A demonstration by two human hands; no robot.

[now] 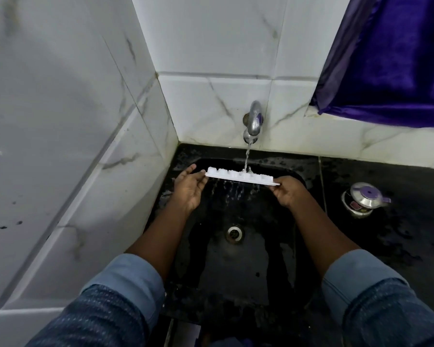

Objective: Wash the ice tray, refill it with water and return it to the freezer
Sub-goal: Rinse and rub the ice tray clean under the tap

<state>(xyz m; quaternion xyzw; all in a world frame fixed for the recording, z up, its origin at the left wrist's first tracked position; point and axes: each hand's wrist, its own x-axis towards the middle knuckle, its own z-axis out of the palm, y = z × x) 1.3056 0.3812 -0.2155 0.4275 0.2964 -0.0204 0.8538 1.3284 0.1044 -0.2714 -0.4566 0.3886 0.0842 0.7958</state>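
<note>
We are in the washing stage. The ice tray (241, 175) is held level-ish directly under the tap (253, 121), over the black sink (236, 266), and the running water (246, 156) strikes it right of its middle and spills off its near edge in thin streams. Our left hand (189, 187), below and left of the tap, has its grip pinched on the tray's left end, thumb in front and fingers behind. Our right hand (287, 191), below and right of the tap, has its grip closed on the other end. We see the tray almost edge-on, so we cannot tell which face is up.

By our judgement the rinse is under way, not finished. Filling the cells, shutting the tap and carrying the tray to the freezer are all left. A steel pot (365, 199) stands on the wet desk (398, 241), well right of the tap.
</note>
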